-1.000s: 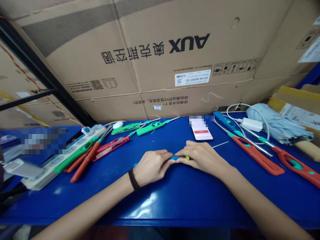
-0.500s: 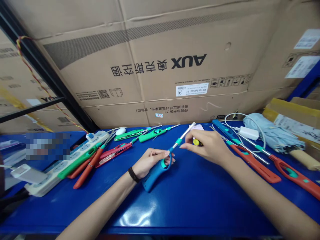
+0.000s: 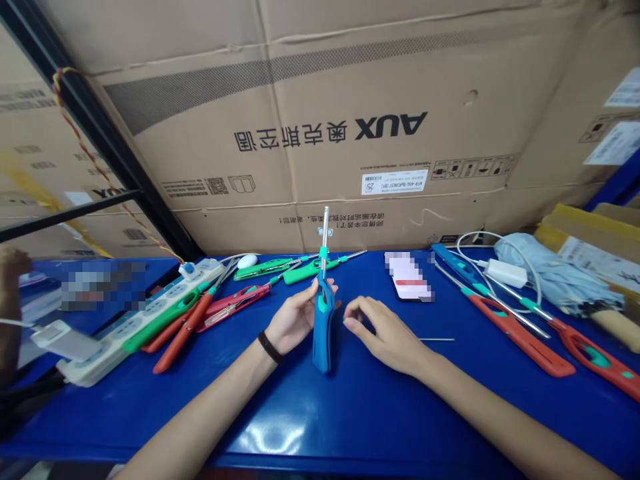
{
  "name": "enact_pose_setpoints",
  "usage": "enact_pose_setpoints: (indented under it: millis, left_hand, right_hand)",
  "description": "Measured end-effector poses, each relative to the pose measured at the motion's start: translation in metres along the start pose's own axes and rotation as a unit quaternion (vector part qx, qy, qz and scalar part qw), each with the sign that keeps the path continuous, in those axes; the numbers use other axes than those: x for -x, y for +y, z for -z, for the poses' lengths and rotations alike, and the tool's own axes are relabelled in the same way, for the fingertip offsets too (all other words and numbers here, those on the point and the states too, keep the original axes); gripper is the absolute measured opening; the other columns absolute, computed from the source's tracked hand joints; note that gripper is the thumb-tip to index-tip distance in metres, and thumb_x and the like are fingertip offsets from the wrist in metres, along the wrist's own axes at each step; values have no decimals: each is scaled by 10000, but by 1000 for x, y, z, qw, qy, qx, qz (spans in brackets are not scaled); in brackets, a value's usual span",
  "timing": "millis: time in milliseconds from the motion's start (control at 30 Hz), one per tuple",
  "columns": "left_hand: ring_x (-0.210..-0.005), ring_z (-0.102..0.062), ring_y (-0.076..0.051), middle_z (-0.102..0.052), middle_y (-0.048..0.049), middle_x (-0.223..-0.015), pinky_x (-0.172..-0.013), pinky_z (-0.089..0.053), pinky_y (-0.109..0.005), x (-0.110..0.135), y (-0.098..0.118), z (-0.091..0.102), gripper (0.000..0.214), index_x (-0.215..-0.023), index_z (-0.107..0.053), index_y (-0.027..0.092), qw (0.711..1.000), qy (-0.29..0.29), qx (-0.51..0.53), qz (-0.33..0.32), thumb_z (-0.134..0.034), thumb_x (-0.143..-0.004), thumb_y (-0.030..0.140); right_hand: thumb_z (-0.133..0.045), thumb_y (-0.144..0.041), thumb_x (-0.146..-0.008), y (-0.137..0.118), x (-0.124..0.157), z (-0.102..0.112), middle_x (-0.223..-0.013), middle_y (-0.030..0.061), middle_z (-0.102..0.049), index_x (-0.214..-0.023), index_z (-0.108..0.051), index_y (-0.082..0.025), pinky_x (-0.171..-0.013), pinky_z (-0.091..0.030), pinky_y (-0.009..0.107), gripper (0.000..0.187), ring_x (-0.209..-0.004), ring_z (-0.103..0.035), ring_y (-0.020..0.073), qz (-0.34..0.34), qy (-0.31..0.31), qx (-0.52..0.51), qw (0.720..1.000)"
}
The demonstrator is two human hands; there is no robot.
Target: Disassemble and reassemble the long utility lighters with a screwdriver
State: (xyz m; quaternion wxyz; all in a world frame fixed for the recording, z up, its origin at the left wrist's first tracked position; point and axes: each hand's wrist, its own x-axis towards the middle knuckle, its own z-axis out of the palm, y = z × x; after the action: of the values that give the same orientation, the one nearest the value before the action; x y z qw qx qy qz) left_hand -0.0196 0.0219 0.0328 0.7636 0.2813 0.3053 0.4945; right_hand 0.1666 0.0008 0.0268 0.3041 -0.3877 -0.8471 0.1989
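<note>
Head view: left hand (image 3: 295,320) clamped around the upper grip of a blue lighter (image 3: 323,327), held upright, metal nozzle pointing up, butt end down at the blue surface (image 3: 350,413). Right hand (image 3: 385,333) just right of the lighter, not touching it, fingers loosely apart, holding nothing. Thin metal rod (image 3: 437,339) lies beside that hand.

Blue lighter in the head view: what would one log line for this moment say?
left hand: grips blue stick lighter upright, nozzle up | right hand: open, beside it, not touching | surface: blue table
</note>
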Motion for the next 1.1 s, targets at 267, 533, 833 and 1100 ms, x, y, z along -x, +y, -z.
enact_pose_setpoints:
  millis: [267,533,833,1100]
  left_hand:
    - [-792,-642,-173,-702,-46,-853,-749,-492,-254,-1,-19,-4,286,-969,-702,160,996,33,-20,-76,-697,-763,360]
    - [-1034,-569,-228,-635,-80,-1113,-839,-477,-263,6,-18,-8,262,-900,-738,158,967,40,-185,-173,-703,-748,368]
    - [-858,-608,-195,-633,-44,-929,-739,-568,-279,5,-4,-4,331,-924,-722,144,919,2,-344,-193,-674,-753,424]
    - [-943,-623,-223,-626,-70,-1121,-724,-578,-276,9,0,-6,347,-1091,-638,164,913,-53,-361,-186,-612,-821,381]
  right_hand:
    - [-468,-382,-897,-14,-24,-24,-832,27,-695,-904,-547,-211,-675,-528,282,188,-783,-676,182,-104,118,-237,959]
    - [-534,-355,-840,-10,-17,-16,-818,26,-735,-892,-648,-189,-684,-582,304,208,-771,-705,211,-119,142,-265,946]
    - [-558,-295,-840,-7,-13,-7,-866,22,-745,-957,-689,-211,-698,-602,322,195,-796,-709,226,-75,170,-156,970]
    - [-549,-280,-866,-5,-9,0,-972,27,-728,-1016,-696,-226,-696,-585,304,217,-804,-707,222,-4,180,-19,984]
